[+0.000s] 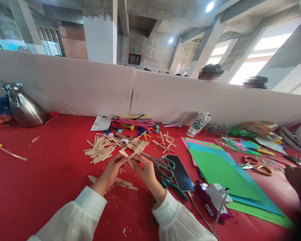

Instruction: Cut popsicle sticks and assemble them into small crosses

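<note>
Crossed popsicle sticks (124, 153) are pinched between my two hands, above the red table (52, 174). My left hand (112, 169) grips them from the left, fingers closed. From the right, my right hand (145, 169) pinches the same sticks. Just behind my hands lies a loose pile of popsicle sticks (100, 147). A few cut sticks (126, 183) rest below my hands among small wood scraps. Beside my right hand are green-handled scissors (164, 167) and a blue-handled tool (175, 190).
A phone (182, 174) and a purple power bank (213, 201) with a cable lie right of my hands. Coloured paper sheets (230, 170) spread farther right. Pipe cleaners (135, 123), a water bottle (198, 124) and a steel jug (27, 107) stand or lie near the white partition (90, 90).
</note>
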The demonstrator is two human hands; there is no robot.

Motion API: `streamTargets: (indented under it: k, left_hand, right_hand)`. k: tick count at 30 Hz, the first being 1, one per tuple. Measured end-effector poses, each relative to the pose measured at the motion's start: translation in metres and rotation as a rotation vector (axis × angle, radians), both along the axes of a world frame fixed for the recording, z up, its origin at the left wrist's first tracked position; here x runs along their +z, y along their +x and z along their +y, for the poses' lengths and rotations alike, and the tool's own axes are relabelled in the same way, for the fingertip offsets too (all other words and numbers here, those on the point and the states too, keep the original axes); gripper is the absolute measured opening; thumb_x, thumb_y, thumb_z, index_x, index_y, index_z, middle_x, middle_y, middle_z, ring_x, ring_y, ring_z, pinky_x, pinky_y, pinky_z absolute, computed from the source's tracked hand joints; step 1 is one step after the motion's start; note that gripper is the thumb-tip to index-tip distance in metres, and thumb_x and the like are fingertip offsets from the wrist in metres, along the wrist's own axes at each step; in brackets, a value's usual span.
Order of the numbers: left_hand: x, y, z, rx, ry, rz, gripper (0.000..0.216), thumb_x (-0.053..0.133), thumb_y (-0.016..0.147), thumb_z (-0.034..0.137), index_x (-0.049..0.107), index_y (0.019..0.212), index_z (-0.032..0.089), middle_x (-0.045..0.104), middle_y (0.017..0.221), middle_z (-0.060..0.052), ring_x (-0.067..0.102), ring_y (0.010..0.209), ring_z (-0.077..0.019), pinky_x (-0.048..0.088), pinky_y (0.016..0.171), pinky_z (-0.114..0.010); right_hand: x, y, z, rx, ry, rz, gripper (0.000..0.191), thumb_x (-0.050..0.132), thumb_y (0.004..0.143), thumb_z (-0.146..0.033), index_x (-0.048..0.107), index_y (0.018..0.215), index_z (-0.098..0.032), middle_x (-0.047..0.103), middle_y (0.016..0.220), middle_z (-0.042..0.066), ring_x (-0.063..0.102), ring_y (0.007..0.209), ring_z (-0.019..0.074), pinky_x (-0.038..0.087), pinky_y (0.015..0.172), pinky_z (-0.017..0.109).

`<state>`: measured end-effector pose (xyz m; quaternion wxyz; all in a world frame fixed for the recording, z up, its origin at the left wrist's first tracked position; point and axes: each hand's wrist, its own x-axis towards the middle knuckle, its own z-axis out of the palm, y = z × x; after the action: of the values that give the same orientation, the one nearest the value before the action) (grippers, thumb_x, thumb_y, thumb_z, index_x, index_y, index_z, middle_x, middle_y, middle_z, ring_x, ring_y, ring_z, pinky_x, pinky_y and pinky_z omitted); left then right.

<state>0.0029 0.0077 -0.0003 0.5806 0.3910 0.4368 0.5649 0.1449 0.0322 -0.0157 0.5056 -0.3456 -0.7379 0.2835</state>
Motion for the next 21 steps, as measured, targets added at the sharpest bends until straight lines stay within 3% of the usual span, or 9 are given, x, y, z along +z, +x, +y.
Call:
streamTargets:
  k: [8, 11, 14, 18, 21]
  left_hand:
    - [-0.0009, -0.0045, 0.0013, -0.004, 0.058, 0.133, 0.031, 0.062, 0.065, 0.041, 0.045, 0.056, 0.018, 0.037, 0.046, 0.008, 0.030, 0.042, -0.0058, 0.023, 0.044, -0.021]
    - [0.0021, -0.0024, 0.0003, 0.004, 0.052, 0.116, 0.029, 0.061, 0.066, 0.039, 0.044, 0.055, 0.018, 0.039, 0.045, 0.007, 0.032, 0.042, -0.0058, 0.024, 0.045, -0.021]
    - [0.0026, -0.0019, 0.0006, -0.005, -0.006, 0.028, 0.027, 0.061, 0.063, 0.037, 0.044, 0.055, 0.017, 0.041, 0.047, 0.007, 0.033, 0.042, -0.0054, 0.024, 0.044, -0.021]
    - [0.0018, -0.0038, 0.0016, -0.006, -0.079, -0.062, 0.026, 0.063, 0.060, 0.035, 0.045, 0.057, 0.017, 0.044, 0.051, 0.006, 0.034, 0.043, -0.0047, 0.024, 0.044, -0.020]
    - [0.0013, -0.0048, 0.0020, -0.011, -0.084, -0.072, 0.027, 0.064, 0.059, 0.036, 0.046, 0.058, 0.017, 0.045, 0.052, 0.006, 0.034, 0.043, -0.0043, 0.024, 0.044, -0.020]
  right_hand:
    - [-0.0024, -0.0020, 0.0000, -0.001, -0.158, 0.056, 0.013, 0.052, 0.079, -0.023, 0.064, 0.078, -0.018, 0.063, 0.068, 0.001, 0.055, 0.057, 0.0116, 0.044, 0.055, 0.023]
    - [0.0001, -0.0021, -0.0004, 0.016, -0.223, 0.083, 0.012, 0.054, 0.078, -0.026, 0.061, 0.074, -0.017, 0.060, 0.062, 0.000, 0.055, 0.056, 0.0118, 0.045, 0.056, 0.023]
    - [0.0012, -0.0011, -0.0004, 0.067, -0.287, 0.140, 0.015, 0.055, 0.078, -0.031, 0.060, 0.081, -0.017, 0.062, 0.070, 0.002, 0.057, 0.063, 0.0123, 0.046, 0.060, 0.024]
    - [-0.0007, -0.0020, 0.0018, 0.165, -0.477, 0.274, 0.034, 0.065, 0.071, -0.038, 0.055, 0.097, -0.019, 0.062, 0.087, 0.003, 0.057, 0.062, 0.0108, 0.045, 0.054, 0.023]
    - [-0.0013, -0.0031, 0.0044, 0.246, -0.650, 0.359, 0.046, 0.068, 0.066, -0.042, 0.051, 0.102, -0.018, 0.062, 0.076, 0.001, 0.055, 0.053, 0.0090, 0.042, 0.049, 0.021]
